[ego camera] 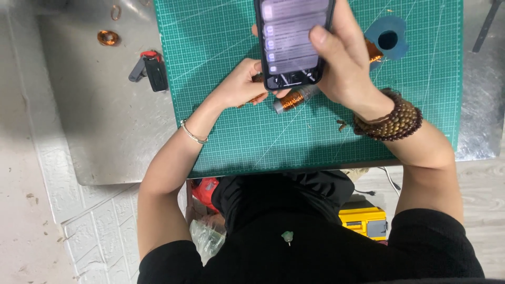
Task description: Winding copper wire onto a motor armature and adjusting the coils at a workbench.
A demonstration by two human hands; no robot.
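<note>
My right hand (342,63) holds a black smartphone (292,42) upright over the green cutting mat (221,47), thumb resting on its lit screen. A beaded wooden bracelet sits on that wrist. My left hand (239,87) rests on the mat just below the phone, fingers curled on a small copper-wound piece that is mostly hidden. A copper wire coil on a grey core (292,100) lies on the mat between both hands. More copper winding (374,52) shows behind my right hand.
A blue spool flange (388,38) lies at the mat's upper right. On the metal tabletop (94,131) to the left sit a black and red hand tool (150,71) and a small copper coil (108,38). A yellow box (365,221) is below the table.
</note>
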